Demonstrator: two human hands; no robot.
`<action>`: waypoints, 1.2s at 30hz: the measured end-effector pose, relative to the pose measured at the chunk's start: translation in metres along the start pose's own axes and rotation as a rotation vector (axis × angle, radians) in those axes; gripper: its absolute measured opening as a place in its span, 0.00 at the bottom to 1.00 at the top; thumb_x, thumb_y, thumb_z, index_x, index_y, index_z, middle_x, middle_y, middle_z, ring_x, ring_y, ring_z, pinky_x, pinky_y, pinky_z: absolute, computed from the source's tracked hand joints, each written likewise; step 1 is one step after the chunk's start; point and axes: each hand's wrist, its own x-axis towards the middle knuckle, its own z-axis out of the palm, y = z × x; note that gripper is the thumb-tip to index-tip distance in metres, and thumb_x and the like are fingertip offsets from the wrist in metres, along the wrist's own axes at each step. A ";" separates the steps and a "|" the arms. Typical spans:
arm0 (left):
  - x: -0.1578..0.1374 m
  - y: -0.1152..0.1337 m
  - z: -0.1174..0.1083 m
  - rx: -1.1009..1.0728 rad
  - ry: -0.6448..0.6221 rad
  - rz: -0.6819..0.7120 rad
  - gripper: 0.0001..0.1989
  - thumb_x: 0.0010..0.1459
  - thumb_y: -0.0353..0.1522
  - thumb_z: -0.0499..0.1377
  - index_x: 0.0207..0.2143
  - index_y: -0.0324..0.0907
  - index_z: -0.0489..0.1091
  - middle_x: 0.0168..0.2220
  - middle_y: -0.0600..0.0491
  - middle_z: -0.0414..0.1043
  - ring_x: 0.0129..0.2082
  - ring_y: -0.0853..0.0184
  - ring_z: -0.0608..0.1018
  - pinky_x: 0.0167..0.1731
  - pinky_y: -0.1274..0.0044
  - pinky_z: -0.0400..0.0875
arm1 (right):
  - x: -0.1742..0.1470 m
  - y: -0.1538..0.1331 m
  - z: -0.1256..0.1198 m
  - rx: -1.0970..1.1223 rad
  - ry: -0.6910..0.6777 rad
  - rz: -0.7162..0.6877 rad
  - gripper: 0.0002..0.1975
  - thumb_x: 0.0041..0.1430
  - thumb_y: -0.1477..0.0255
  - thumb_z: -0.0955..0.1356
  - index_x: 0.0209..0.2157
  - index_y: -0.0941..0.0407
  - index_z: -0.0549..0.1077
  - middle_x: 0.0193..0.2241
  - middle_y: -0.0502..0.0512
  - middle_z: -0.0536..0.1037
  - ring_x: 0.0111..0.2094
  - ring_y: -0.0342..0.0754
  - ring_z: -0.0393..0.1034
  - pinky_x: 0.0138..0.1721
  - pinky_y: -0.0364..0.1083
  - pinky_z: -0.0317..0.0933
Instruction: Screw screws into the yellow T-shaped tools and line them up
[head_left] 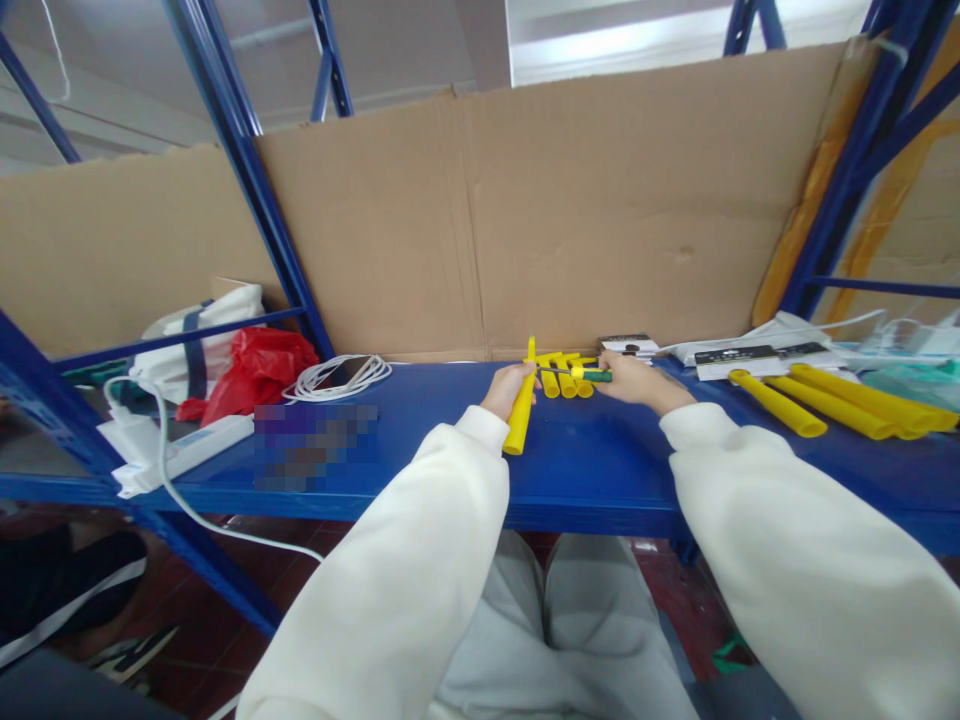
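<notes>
My left hand (511,388) is closed around a yellow plastic handle (519,425), a long piece with a thin upper end and a wide, round lower end. In my right hand (624,378) is a screwdriver (592,374) with a green and yellow grip. Its thin shaft points left and meets the yellow handle near my left fingers; whether the tip touches a screw is too small to tell. Just behind the screwdriver, several more yellow handles (551,383) lie side by side on the blue shelf (450,450).
Several yellow handles (840,408) with black-and-white cards (739,360) lie at the right. A white power strip (202,448), a coiled white cable (311,380) and a red plastic bag (259,368) sit at the left. Cardboard (600,220) stands behind. Another person's leg (75,580) shows lower left.
</notes>
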 end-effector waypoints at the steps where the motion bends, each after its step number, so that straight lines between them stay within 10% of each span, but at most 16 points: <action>1: 0.000 0.000 0.000 -0.002 -0.003 -0.002 0.13 0.65 0.28 0.56 0.25 0.39 0.69 0.18 0.56 0.68 0.12 0.74 0.64 0.16 0.78 0.59 | 0.000 0.000 0.000 -0.002 -0.004 0.008 0.17 0.57 0.74 0.70 0.49 0.58 0.76 0.41 0.64 0.84 0.39 0.55 0.79 0.36 0.44 0.64; 36: 0.006 -0.003 -0.001 -0.015 -0.035 -0.064 0.16 0.67 0.32 0.58 0.24 0.40 0.68 0.17 0.56 0.67 0.11 0.75 0.64 0.14 0.80 0.57 | -0.001 0.003 -0.001 0.005 -0.080 -0.005 0.15 0.60 0.72 0.68 0.47 0.59 0.79 0.44 0.64 0.85 0.43 0.56 0.80 0.40 0.44 0.66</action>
